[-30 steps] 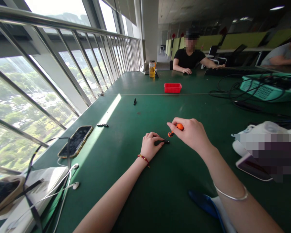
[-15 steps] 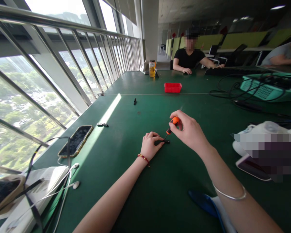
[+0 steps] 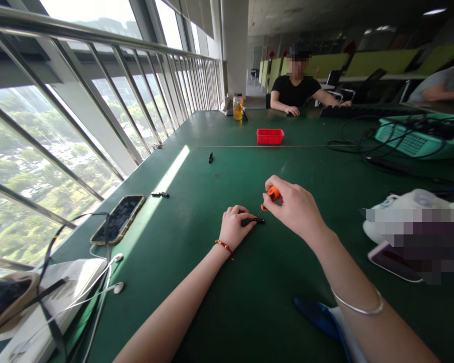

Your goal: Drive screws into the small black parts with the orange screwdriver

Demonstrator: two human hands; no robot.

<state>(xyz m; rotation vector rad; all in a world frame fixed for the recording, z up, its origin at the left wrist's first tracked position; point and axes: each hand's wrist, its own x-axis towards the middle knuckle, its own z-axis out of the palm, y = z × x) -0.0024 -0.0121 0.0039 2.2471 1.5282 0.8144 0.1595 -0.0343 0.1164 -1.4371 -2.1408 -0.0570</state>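
Observation:
My left hand [image 3: 235,225] is closed on a small black part [image 3: 259,221], pressing it to the green table [image 3: 196,282]. The part's right end sticks out past my fingertips. Above it, my right hand [image 3: 293,204] grips an orange and black screwdriver [image 3: 273,193] by the handle, thumb and fingers around its end. The tool is tilted, and its thin shaft runs down to the black part; whether the tip sits in a screw is too small to tell. Two more groups of small black pieces lie apart, one at the left [image 3: 160,194] and one farther back [image 3: 211,158].
A phone [image 3: 118,220] and white earphones [image 3: 118,288] lie on the left. A red tray [image 3: 270,136] and a jar [image 3: 237,108] stand farther back. Cables surround a teal basket [image 3: 408,138] at the right. A person [image 3: 297,91] sits across the table.
My right hand has shifted its hold, turning slightly on the screwdriver, and the handle sits a little lower. My left hand and the black part have stayed put.

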